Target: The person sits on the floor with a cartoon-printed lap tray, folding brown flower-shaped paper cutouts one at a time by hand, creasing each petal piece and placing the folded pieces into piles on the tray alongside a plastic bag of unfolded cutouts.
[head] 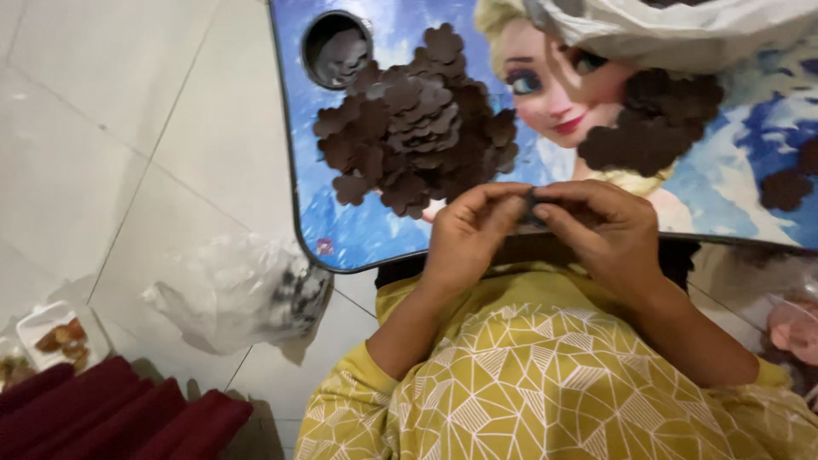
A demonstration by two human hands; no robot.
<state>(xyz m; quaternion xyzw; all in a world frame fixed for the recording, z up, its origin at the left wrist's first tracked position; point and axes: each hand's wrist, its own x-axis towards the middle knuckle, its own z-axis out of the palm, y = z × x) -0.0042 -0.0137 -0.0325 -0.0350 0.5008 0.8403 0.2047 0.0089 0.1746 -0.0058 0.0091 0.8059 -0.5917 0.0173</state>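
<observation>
Flower cutout (pixel 530 207): small dark brown piece, pinched between both hands just above the near edge of the table; mostly hidden by the fingers.
Left hand (pixel 467 234): closed narrow, thumb and forefinger tips pressed onto the piece from its left side.
Right hand (pixel 601 228): closed narrow on the same piece from its right side; fingertips of both hands meet.
Handling estimate: judged thin, very light and soft, like felt or foam sheet; bends readily, may crease or tear at the petal lobes. Not slippery.
Grip point: best taken at the centre or across two opposite lobes with fingertip pressure only.
Main pile (pixel 416 128): loose heap of matching brown flower shapes, beyond the left hand on the table.
Second pile (pixel 652 123): smaller heap, beyond the right hand.
Table (pixel 358 230): low, blue cartoon-printed top with a round cup hole (pixel 336 49) at the far left corner.
Plastic bag (pixel 243 294): clear, crumpled, on the tiled floor left of the table.
</observation>
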